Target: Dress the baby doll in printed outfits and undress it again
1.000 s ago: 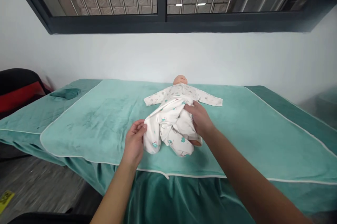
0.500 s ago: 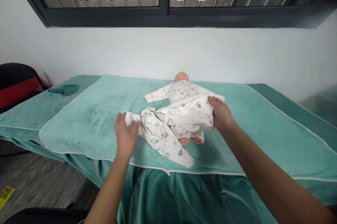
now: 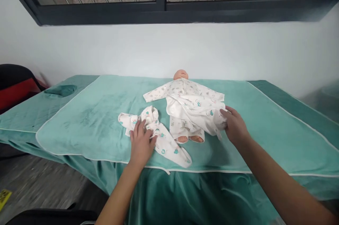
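Observation:
My right hand grips one end of a white baby garment with teal prints, its fingers closed on the cloth. The garment stretches across the middle of a baby doll, covering part of its body; its exact cut is hard to tell. The doll lies on its back in a white printed long-sleeved outfit, feet toward me. To the left, a crumpled long-sleeved white baby top lies on the mat. My left hand rests over that top with fingers spread, touching the cloth.
Under everything lies a light green mat on a bed with a darker green cover. A white wall and a dark window frame stand behind. A black and red chair-like object is at far left.
The right-hand garment has come away from the crumpled top and moved slightly right and lower over the doll. My left hand has moved right and down onto the top.

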The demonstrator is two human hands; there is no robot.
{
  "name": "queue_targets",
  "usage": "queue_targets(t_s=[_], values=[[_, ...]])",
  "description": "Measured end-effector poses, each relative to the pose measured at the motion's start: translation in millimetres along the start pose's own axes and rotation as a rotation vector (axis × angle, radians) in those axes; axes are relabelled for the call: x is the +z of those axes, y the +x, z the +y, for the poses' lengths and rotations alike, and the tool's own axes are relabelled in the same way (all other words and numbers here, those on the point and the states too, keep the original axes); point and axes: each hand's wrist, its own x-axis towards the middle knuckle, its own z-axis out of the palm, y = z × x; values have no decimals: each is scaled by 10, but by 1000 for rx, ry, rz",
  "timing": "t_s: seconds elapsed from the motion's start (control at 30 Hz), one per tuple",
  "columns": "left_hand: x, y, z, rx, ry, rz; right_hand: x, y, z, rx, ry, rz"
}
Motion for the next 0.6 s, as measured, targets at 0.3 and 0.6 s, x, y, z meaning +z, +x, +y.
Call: queue_targets(t_s=[0.3,0.6], values=[[-232,351,-292,-585,-316,255,-201,-650,-11,-325,-535,-137],[-524,828,-196,-618,-631,586,68,-686,-145,-729,-834,-219]])
